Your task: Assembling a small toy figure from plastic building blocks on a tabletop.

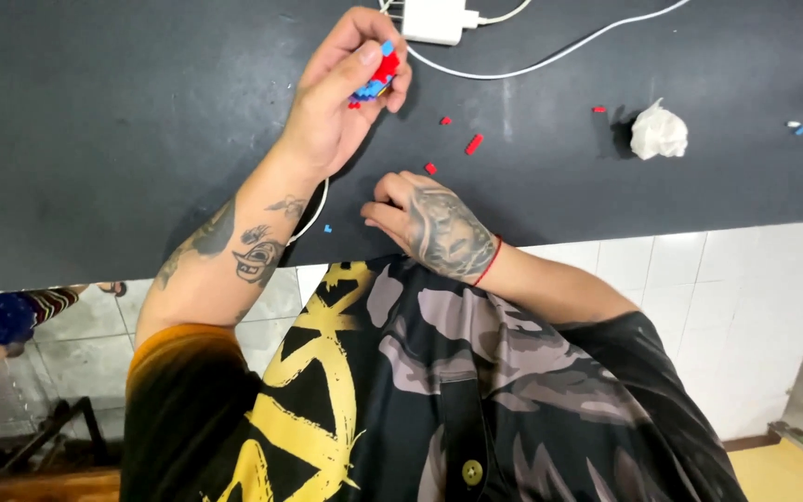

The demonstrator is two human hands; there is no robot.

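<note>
Over the dark matte tabletop (141, 112), your left hand (341, 98) holds up a small red-and-blue model of snapped-together plastic toy bricks (379, 74), thumb and fingers pinching it from both sides at the far edge of the work area, just near of the white plastic charger block (434, 19) and its looping white cable (550, 56). Your right hand (434, 223) rests knuckles-up on the near edge of the table, fingers curled and pressed together toward the surface. Whether they pinch a piece cannot be told from here.

Loose parts lie between and to the right of your hands: a small red plastic brick (430, 168) just beyond your right knuckles, a longer red plastic bar piece (474, 143) and a tiny red stud (445, 120) farther out, a tiny blue piece (327, 228) by your left wrist, and another red bit (598, 109) beside a crumpled ball of white tissue paper (658, 132).

To seat the next piece cleanly, it would help to keep the model braced low against your palm, turn the open studs toward you, and press straight down rather than at a slant, so the small build does not split.

No tray, bowl or box shows anywhere on the table. The bricks sit bare on the surface, so sweep gently, since small parts near the near edge could roll off to the tiled floor (755, 307).
</note>
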